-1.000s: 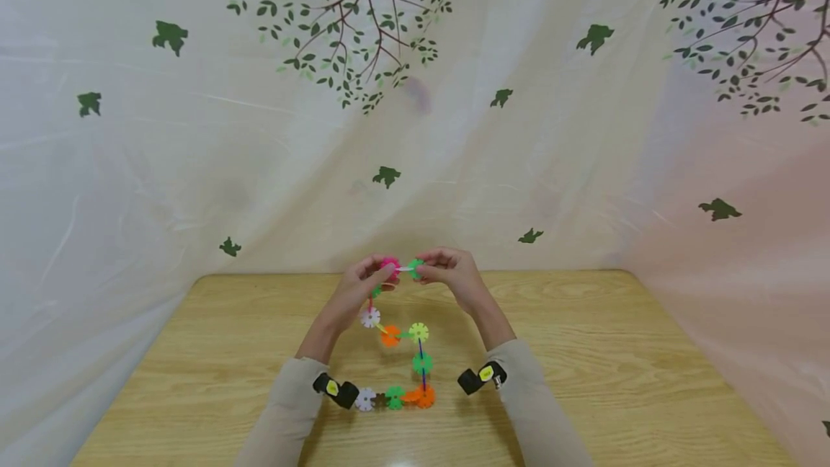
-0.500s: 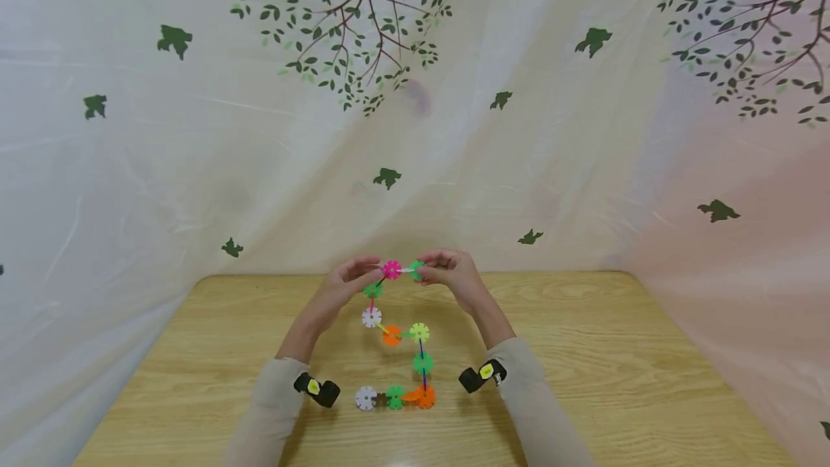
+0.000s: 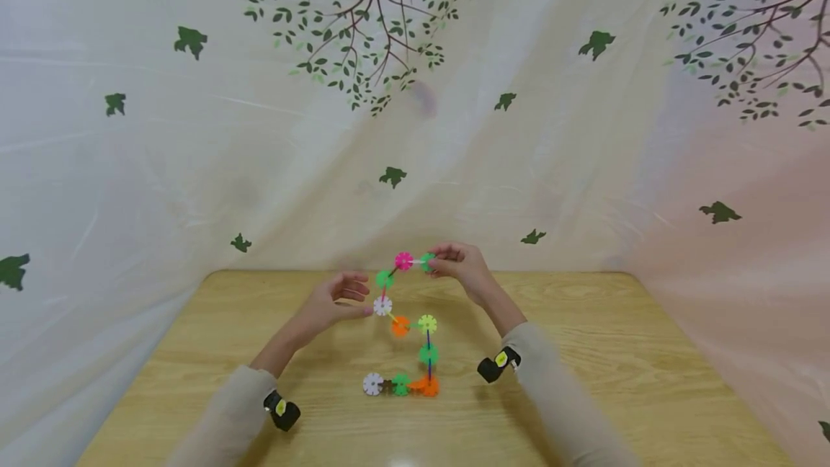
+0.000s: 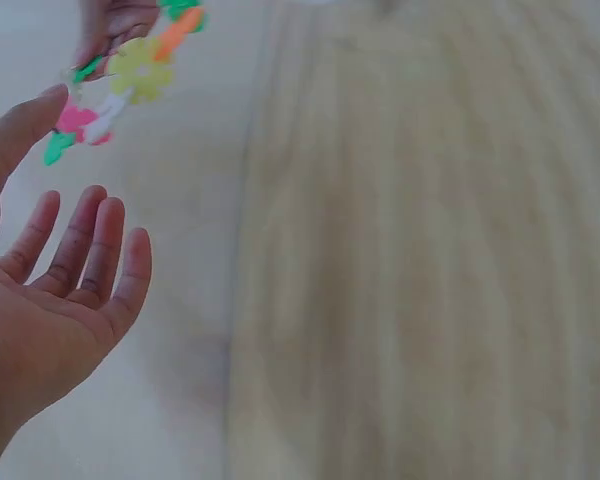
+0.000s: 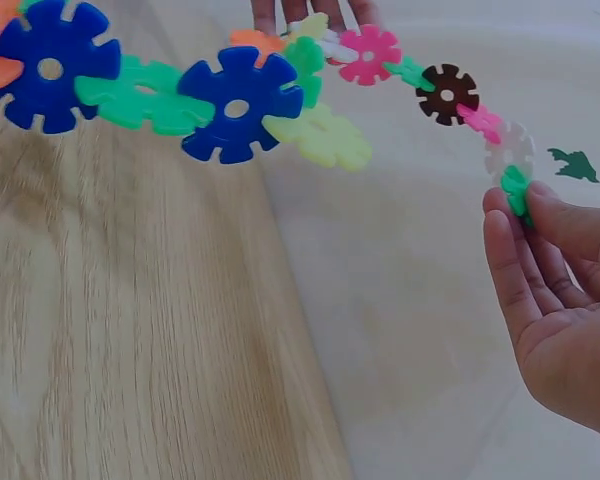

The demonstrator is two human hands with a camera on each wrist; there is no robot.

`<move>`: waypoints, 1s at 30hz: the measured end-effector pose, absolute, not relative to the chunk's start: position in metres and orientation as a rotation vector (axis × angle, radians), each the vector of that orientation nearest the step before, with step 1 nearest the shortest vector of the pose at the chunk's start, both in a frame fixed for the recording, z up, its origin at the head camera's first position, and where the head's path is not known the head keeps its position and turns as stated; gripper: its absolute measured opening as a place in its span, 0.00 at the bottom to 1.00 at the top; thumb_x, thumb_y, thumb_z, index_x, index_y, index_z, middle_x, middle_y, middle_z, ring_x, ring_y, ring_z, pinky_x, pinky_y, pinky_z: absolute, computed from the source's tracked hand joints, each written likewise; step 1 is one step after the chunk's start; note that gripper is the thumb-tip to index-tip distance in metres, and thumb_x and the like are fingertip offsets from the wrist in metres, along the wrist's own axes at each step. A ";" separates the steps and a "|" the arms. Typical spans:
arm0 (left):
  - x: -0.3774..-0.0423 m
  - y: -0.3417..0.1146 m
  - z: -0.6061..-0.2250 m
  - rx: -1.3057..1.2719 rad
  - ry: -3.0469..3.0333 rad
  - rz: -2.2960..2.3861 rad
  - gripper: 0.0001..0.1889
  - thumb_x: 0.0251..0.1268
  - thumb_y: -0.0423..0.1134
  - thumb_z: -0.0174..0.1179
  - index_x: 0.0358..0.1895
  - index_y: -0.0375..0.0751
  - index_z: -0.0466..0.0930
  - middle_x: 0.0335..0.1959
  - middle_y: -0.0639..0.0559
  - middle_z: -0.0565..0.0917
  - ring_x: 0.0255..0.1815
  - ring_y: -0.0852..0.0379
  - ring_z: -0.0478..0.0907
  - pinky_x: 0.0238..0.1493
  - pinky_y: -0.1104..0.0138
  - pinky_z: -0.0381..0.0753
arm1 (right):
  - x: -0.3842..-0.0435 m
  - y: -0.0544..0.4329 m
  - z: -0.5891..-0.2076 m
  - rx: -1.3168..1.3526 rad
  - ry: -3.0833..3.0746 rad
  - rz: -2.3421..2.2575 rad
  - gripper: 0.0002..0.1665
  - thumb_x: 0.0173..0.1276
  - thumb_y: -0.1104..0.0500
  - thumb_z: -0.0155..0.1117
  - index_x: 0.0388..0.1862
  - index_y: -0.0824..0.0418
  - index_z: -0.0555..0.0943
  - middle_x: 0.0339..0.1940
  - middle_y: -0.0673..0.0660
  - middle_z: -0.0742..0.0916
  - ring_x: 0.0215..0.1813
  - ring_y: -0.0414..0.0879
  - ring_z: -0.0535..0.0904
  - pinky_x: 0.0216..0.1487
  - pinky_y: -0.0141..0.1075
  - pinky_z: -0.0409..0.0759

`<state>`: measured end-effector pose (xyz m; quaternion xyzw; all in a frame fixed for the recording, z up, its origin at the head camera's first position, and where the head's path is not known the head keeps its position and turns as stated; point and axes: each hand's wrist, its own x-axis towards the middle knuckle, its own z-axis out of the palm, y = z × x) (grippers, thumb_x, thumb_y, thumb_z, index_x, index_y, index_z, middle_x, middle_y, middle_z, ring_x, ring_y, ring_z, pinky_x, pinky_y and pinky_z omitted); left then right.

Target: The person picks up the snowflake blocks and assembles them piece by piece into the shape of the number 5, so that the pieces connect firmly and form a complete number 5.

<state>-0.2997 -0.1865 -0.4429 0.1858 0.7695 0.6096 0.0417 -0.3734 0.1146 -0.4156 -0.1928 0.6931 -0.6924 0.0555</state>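
Observation:
A chain of interlocking plastic snowflake discs rises in a zigzag, its top end in my right hand point(image 3: 470, 272). Thumb and fingers there pinch the green end disc point(image 5: 516, 192), which joins a whitish disc point(image 5: 510, 150). To the left in the head view come a pink disc point(image 3: 404, 260), a green disc point(image 3: 385, 279) and a white disc point(image 3: 382, 306). My left hand point(image 3: 327, 305) is spread beside that white one, thumb tip close to it; whether they touch I cannot tell. Nothing lies between its fingers in the left wrist view.
The chain's lower row runs from an orange disc point(image 3: 430, 385) to a white end disc point(image 3: 372, 384) low over the wooden table point(image 3: 583, 395). Behind the table's far edge hangs a pale curtain point(image 3: 311, 186) printed with branches and birds.
My left hand has let go of the upper discs and moved left and down, its fingers spreading. The right hand keeps its pinch on the green disc and has shifted slightly right with the chain.

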 end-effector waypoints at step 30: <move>-0.269 -0.172 -0.474 0.837 2.185 1.365 0.20 0.54 0.24 0.72 0.53 0.31 0.83 0.42 0.39 0.87 0.41 0.57 0.82 0.43 0.72 0.83 | -0.370 0.140 -0.418 -0.533 2.140 -2.096 0.16 0.71 0.74 0.61 0.56 0.81 0.75 0.34 0.51 0.87 0.37 0.43 0.87 0.44 0.34 0.88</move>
